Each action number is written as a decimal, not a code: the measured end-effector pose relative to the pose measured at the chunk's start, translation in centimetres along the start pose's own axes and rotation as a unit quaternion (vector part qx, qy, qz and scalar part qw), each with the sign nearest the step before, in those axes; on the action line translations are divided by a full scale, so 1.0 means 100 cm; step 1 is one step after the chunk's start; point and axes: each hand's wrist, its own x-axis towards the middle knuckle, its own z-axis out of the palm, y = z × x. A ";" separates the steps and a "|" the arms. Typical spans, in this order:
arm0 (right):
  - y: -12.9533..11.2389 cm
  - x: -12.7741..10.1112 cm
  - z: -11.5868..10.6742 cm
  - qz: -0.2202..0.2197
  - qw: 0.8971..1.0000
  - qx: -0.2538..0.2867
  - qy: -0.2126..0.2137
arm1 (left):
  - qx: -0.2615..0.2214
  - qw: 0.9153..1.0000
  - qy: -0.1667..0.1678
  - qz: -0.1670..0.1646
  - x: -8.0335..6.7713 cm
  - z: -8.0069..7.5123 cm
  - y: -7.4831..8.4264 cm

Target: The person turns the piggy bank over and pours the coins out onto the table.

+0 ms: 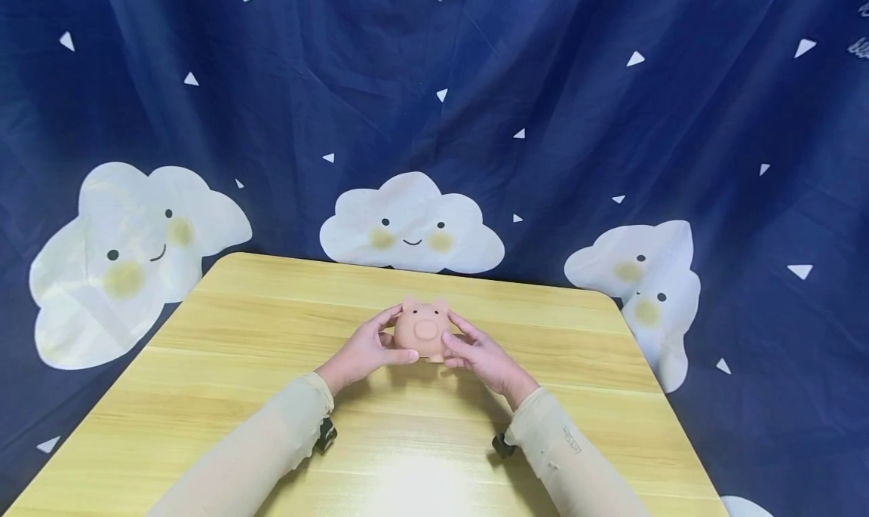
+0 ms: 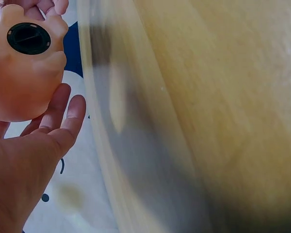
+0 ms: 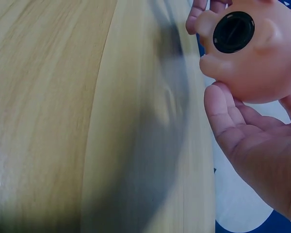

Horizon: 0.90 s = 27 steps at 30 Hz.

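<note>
A small pink pig toy [image 1: 424, 330] sits between both hands over the middle of the wooden table [image 1: 258, 328], its snout facing me. My left hand [image 1: 370, 349] grips its left side, thumb low at the front and fingers round the back. My right hand [image 1: 475, 351] grips the right side the same way. In the left wrist view the pig [image 2: 24, 73] shows its underside with a round black plug [image 2: 28, 38], and my left hand [image 2: 29, 160] cups it. The right wrist view shows the pig [image 3: 254, 53], its plug [image 3: 233, 32] and my right hand [image 3: 262, 145].
A dark blue cloth [image 1: 543, 124] printed with white smiling clouds hangs behind and around the table. Beige sleeves cover both forearms, each with a black wrist mount [image 1: 327, 434] beneath it. The table's rounded far edge [image 1: 407, 270] lies just beyond the pig.
</note>
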 end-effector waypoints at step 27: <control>0.001 0.000 0.000 -0.015 1.000 -0.015 -0.008 | -0.041 0.999 -0.004 -0.036 -0.001 0.000 -0.004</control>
